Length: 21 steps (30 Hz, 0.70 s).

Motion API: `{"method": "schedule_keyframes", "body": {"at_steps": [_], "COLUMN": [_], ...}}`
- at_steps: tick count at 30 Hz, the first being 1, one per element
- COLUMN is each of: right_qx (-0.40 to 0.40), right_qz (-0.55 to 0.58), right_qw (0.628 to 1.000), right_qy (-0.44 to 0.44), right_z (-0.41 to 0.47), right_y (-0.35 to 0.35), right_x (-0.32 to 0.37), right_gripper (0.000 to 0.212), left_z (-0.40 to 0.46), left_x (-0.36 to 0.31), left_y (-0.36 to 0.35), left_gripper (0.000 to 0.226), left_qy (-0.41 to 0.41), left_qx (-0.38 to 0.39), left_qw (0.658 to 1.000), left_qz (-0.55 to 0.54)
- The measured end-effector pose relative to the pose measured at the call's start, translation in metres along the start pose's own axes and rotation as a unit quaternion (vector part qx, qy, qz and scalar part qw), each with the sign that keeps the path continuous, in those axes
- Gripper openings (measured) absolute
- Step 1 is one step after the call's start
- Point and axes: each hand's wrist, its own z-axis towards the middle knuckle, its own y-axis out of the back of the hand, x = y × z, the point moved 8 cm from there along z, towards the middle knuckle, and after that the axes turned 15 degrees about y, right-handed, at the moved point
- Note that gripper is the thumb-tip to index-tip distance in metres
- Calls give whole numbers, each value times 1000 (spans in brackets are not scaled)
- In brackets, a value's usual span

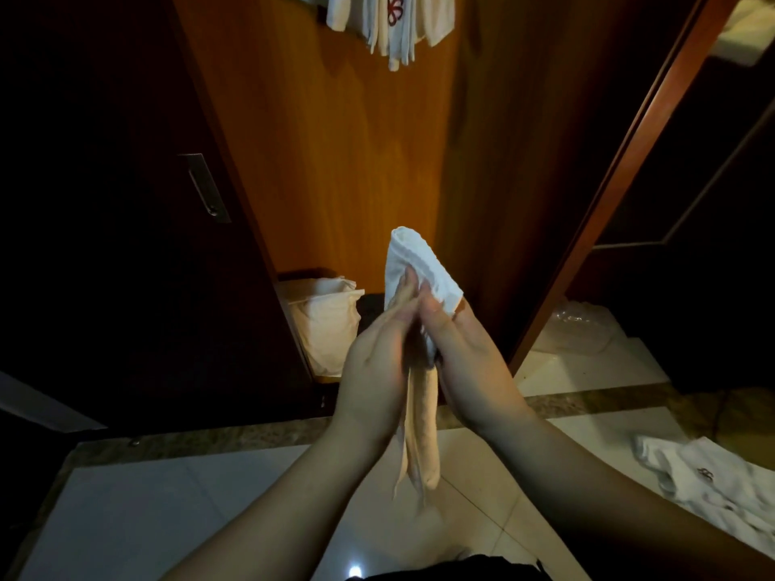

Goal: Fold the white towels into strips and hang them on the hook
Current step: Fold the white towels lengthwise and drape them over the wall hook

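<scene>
Both hands, L [373,362] & R [465,358], clamped round folded white towel strip [413,266].

Hung towels [394,23] crowd the panel [335,140] top

Hanging towels [390,23] cut off at frame top with hook unseen, held towel [419,266] middle hidden between palms, floor towel [713,484] clipped at right edge
</scene>
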Motion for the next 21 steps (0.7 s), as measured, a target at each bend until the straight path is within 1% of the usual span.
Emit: {"method": "schedule_keyframes", "body": {"at_steps": [1,2,3,4,5,6,7,8,9,10,11,12,13,14,15,16,18,19,21], "right_qx": [-8,-27,-52,-75,-88,-92,-85,-69,-45,-16,17,52,82,104,119,134,173,190,207], "right_qz": [-7,-12,-11,-5,3,8,2,-15,-39,-70,-102,-130,-151,-169,-188,-212,-278,-302,-318], "right_qw": [1000,1000,999,997,996,995,995,997,998,997,994,990,984,979,974,966,939,925,913], "right_qy": [-1,-1,-2,-9,-22,-36,-43,-37,-20,1,18,32,40,43,48,60,106,127,149], "right_z": [2,3,5,7,9,13,18,24,32,40,48,54,61,68,74,80,90,94,99], "right_y": [2,6,10,14,18,22,27,32,37,40,42,41,40,40,40,40,38,37,37], "right_x": [2,3,4,4,2,2,5,10,17,25,34,43,50,56,62,69,88,97,112], "right_gripper": [64,58,48,41,39,39,40,41,39,36,31,27,26,27,30,34,37,38,44], "left_z": [6,10,15,20,22,20,16,14,15,16,21,28,39,49,54,57,59,58,55], "left_x": [2,4,8,9,8,0,-10,-18,-26,-35,-45,-52,-55,-55,-57,-62,-78,-88,-103], "left_y": [-4,-9,-11,-10,-5,1,11,26,44,58,64,63,57,49,44,41,42,42,39], "left_gripper": [35,36,37,38,41,50,58,56,48,36,30,39,52,58,56,49,35,31,31], "left_qy": [2,4,19,32,35,15,-17,-42,-62,-74,-78,-60,-24,12,36,43,18,-3,-38], "left_qx": [11,20,25,24,20,14,0,-33,-76,-118,-141,-116,-57,9,64,97,123,129,139], "left_qw": [999,997,995,994,995,995,997,997,995,989,985,989,996,998,996,992,990,990,989], "left_qz": [36,77,97,99,93,95,82,54,37,41,61,75,70,62,58,63,60,51,17]}}
